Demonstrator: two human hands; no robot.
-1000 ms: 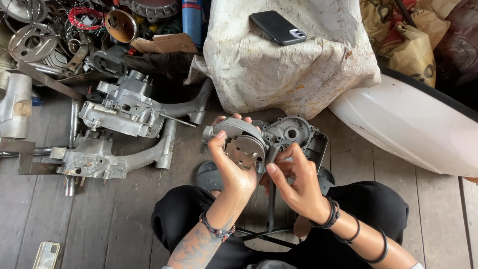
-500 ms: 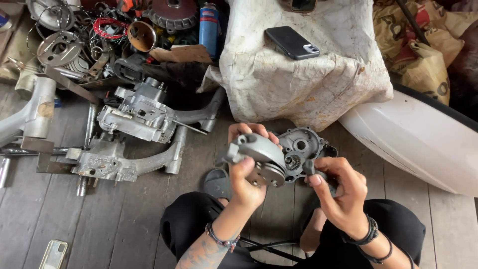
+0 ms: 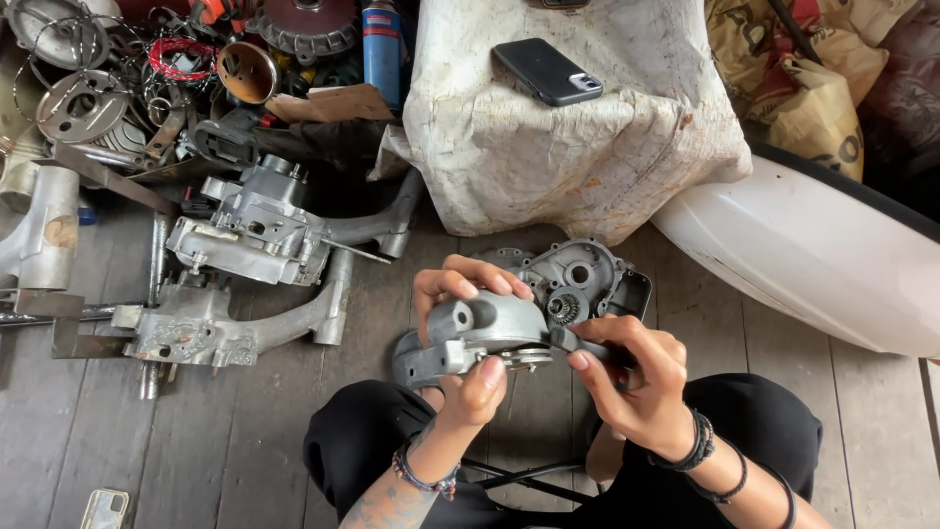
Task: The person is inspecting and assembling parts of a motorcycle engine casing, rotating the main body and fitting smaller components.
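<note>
Both hands on grey engine cover at the lap

Left hand [image 3: 468, 338] grips the rounded grey cover [image 3: 480, 333], now tilted flatter than a moment ago; right hand [image 3: 636, 382] pinches its right edge. The open gear housing [image 3: 587, 279] sits just behind the cover, gears exposed, so the two halves appear separated. Left of the cover lie two crankcase castings [image 3: 255, 235]; behind it, a phone [image 3: 546, 71] on a cloth-draped block [image 3: 578, 147]

Dark phone [image 3: 546, 71], screen side down, lies on white cloth-covered block [image 3: 578, 147]. Blue spray can [image 3: 383, 44] stands left of block. Second phone [image 3: 104, 508], pale case, far below-left of the block on floor.
</note>
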